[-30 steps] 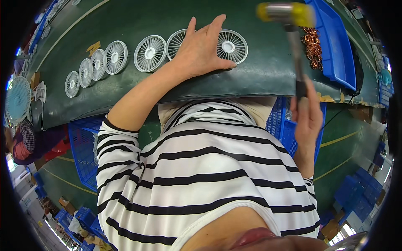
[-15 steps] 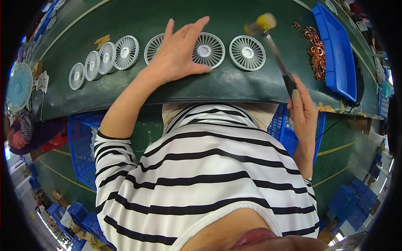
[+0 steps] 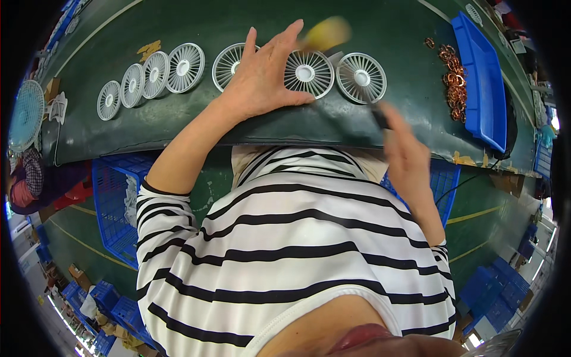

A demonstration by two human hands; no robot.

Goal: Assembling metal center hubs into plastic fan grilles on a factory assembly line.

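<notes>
My left hand is spread open at the left side of a silver-grey spoked wheel, its thumb by the near rim and its fingers by the far rim. Partly behind that hand lies another spoked wheel. My right hand grips the dark handle of a mallet, blurred by motion. The mallet's yellow head hangs above the far edge of the wheel beside my left hand, and its shaft crosses over a third wheel on the right.
Several more spoked wheels stand in an overlapping row at the left of the green table. Copper-coloured rings lie heaped by a blue tray on the right. Blue baskets sit below the table edge.
My right hand has swung the mallet leftward, taking its head from right of the wheels to above the wheel at my left hand. My left hand stays nearly where it was.
</notes>
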